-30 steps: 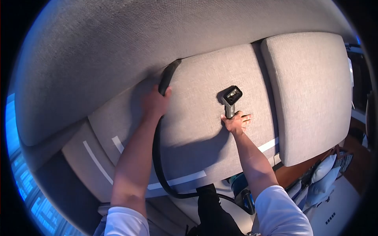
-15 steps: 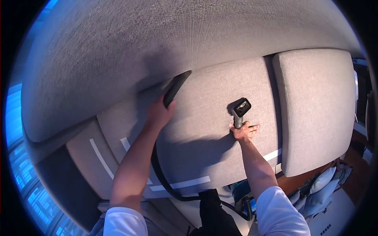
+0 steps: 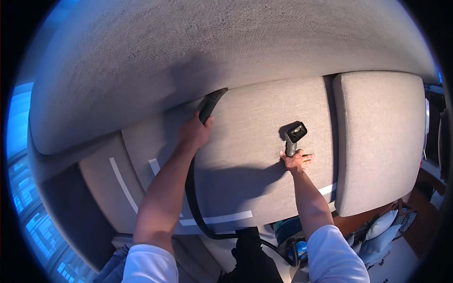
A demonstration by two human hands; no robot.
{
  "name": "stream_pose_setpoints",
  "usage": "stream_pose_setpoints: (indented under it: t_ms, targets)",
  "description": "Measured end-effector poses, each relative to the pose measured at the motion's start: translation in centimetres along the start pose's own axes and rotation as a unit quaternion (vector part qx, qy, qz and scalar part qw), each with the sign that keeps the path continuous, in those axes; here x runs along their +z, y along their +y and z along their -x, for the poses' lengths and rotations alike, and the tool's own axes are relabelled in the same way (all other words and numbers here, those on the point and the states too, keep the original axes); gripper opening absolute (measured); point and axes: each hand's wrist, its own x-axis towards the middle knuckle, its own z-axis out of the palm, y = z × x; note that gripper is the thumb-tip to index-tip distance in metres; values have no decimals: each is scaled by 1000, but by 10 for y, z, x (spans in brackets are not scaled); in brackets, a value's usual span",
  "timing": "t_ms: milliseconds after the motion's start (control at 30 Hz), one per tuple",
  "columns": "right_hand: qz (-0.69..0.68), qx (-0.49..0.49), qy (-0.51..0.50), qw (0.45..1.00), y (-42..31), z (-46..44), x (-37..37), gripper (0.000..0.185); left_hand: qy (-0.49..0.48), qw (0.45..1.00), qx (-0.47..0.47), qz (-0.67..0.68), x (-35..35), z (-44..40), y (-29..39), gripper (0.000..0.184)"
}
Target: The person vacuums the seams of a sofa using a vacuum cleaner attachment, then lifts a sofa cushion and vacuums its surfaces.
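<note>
My left hand [image 3: 194, 132] is closed around the black wand [image 3: 206, 111] of a vacuum hose. The wand's narrow tip rests at the crease between the sofa's backrest [image 3: 264, 42] and its seat cushion [image 3: 250, 122]. From that hand the black hose [image 3: 191, 193] curves down toward my lap. My right hand [image 3: 295, 162] leans on the seat cushion, the neck of a black vacuum nozzle [image 3: 296, 133] between thumb and forefinger, the other fingers spread. The nozzle's rectangular opening faces up toward me.
A thick cushion [image 3: 380, 141] stands to the right, past a dark gap. White strips [image 3: 217, 218] lie along the seat's front and left. Below, partly behind my right arm, is a blue and black machine [image 3: 299, 249]. Pillows [image 3: 381, 224] lie at lower right; a blue-lit window [image 3: 26, 188] is at left.
The view has shifted slightly, so the sofa and both hands sit a little farther right. My grip on the wand and the nozzle's place by my right hand look the same.
</note>
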Motion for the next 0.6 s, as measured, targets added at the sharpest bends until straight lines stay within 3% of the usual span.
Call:
stream_pose_setpoints:
  t_ms: [100, 267, 433, 567, 600]
  targets:
    - [-7, -10, -22, 1000, 3, -5, 1, 116, 4, 998, 20, 54, 1, 5, -22, 57]
    - [-3, 13, 7, 1000, 2, -3, 5, 115, 49, 997, -53, -7, -9, 25, -70, 55]
    - [-11, 1, 27, 1000, -2, 7, 2, 114, 21, 998, -63, 22, -11, 27, -54, 59]
    - [-81, -27, 15, 996, 0, 38, -26, 127, 33, 997, -45, 45, 6, 12, -66, 58]
    - [-68, -10, 105, 992, -5, 60, -17, 135, 31, 997, -47, 45, 3, 14, -70, 58]
